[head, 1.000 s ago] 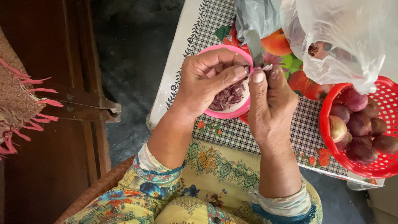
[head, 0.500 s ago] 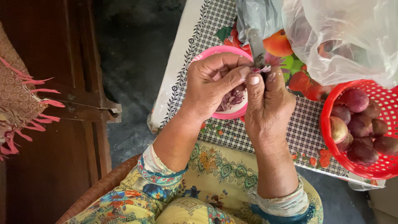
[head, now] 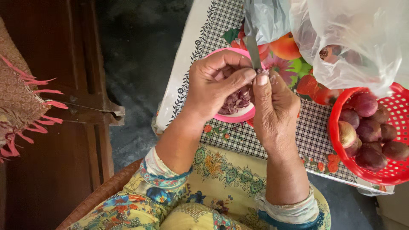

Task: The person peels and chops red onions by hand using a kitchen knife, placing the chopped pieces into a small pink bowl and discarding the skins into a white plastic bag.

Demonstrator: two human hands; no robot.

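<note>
My left hand (head: 213,85) and my right hand (head: 275,106) meet thumb to thumb above a pink bowl (head: 239,117) that holds purple onion peels (head: 234,101). The left hand's fingers curl around a small purple onion (head: 263,71), which is mostly hidden. In my right hand is a knife, its grey blade (head: 254,52) pointing up and away from me beside the onion. Both hands hover over a checked tablecloth (head: 311,127) printed with fruit.
A red plastic basket (head: 383,172) with several purple onions (head: 368,127) stands at the right. Above it lies a clear plastic bag (head: 353,38) with more onions inside. Dark wooden furniture (head: 85,106) and a pink-fringed woven cloth (head: 17,98) are at the left.
The knife blade now stands out above my thumbs, where before it was barely visible. Both hands stayed over the pink bowl with only small shifts.
</note>
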